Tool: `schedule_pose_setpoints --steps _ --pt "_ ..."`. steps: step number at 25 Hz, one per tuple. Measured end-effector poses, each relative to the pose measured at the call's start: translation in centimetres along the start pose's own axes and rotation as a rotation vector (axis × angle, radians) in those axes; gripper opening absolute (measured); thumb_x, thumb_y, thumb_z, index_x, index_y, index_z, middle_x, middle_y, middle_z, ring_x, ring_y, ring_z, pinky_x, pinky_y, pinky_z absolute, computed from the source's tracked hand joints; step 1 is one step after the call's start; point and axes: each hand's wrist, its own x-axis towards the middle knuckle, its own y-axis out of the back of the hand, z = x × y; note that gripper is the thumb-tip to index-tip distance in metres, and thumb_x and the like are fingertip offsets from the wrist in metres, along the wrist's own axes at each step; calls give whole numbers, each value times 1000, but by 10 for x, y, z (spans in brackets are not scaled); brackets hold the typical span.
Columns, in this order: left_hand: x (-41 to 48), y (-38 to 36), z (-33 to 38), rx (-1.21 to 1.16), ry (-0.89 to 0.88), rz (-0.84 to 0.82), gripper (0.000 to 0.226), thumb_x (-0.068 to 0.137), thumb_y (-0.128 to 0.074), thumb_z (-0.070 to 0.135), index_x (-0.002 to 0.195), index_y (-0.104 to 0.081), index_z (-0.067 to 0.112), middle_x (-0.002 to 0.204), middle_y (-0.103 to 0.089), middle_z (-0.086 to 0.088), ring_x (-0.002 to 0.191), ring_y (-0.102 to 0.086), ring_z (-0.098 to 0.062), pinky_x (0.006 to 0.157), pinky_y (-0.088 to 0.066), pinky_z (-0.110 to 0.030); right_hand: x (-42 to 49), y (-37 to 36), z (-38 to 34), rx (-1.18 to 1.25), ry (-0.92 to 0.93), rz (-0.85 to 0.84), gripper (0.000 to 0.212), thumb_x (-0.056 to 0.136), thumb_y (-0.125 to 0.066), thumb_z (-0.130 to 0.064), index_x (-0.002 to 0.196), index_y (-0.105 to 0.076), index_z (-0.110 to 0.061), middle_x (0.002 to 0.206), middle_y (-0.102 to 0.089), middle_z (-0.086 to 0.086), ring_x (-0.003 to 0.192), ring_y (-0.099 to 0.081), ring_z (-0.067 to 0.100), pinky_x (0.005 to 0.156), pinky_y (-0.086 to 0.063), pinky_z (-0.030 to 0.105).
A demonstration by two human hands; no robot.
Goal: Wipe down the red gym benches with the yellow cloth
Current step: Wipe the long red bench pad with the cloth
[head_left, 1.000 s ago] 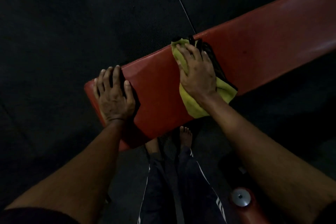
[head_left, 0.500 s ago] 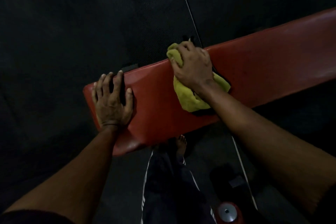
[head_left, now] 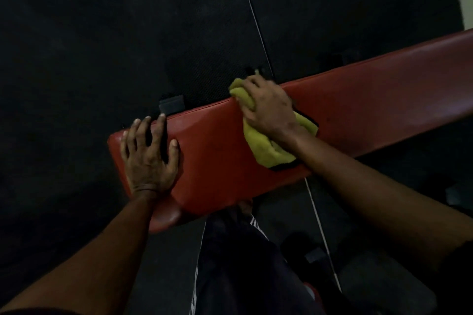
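So, mid-wipe on this one. Right hand point(head_left: 268, 110) is on top of the yellow cloth point(head_left: 266, 152), fingers curled over a bunched-up bit of it right at the far edge of the red bench point(head_left: 371, 110), palm pressing the rest down onto the pad. The cloth sits roughly a third of the way along from the near end, with a tail of it poking out beside the wrist toward the near edge. There's something dark along its edges, can't tell if that's backing or shadow.

Left hand point(head_left: 149, 153) isn't holding anything, it's laid flat on the near end of the bench, fingers spread, fingertips reaching the far edge. Looks like it's just bracing.

My read: the step in hand is wiping the top of this bench, and the long stretch off to the right is well away from the cloth. Lighting's too dim to judge which parts are already clean. Next move, I'd guess, calls for dragging the cloth along the length with steady downward pressure, covering far edge to near edge, and the left hand has to lift off at some point so the patch under it gets wiped too. Only one bench is in view, so any others would come after.
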Motion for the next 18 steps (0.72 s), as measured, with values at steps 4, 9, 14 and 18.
schedule_pose_setpoints --steps 4,9,14,18 --pt "0 1 1 0 1 -10 60 98 -37 49 152 -41 23 151 -43 -12 144 -34 -31 115 -24 -51 -22 13 51 62 -230 119 37 97 -51 -41 127 -57 -20 128 -55 1 111 -57 23 94 -46 38" --pt "0 3 5 3 26 -41 60 97 -39 46 152 -40 23 151 -43 -11 145 -33 -31 116 -21 -49 -8 -11 -4 -84 -429 136 35 89 -55 -26 123 -60 -17 126 -59 3 108 -57 29 91 -48 45" --pt "0 13 11 -36 46 -82 61 95 -39 44 151 -41 20 150 -41 -14 145 -30 -34 116 -20 -49 -20 -9 7 76 -133 82 36 98 -55 -34 131 -60 -19 136 -55 -2 115 -56 26 101 -42 44" --pt "23 19 48 -152 -8 -187 59 94 -40 43 148 -43 18 147 -44 -15 140 -35 -35 119 -19 -48 -64 -1 45 123 -418 142 49 102 -45 -48 147 -45 -31 155 -38 -6 140 -42 18 122 -21 48"
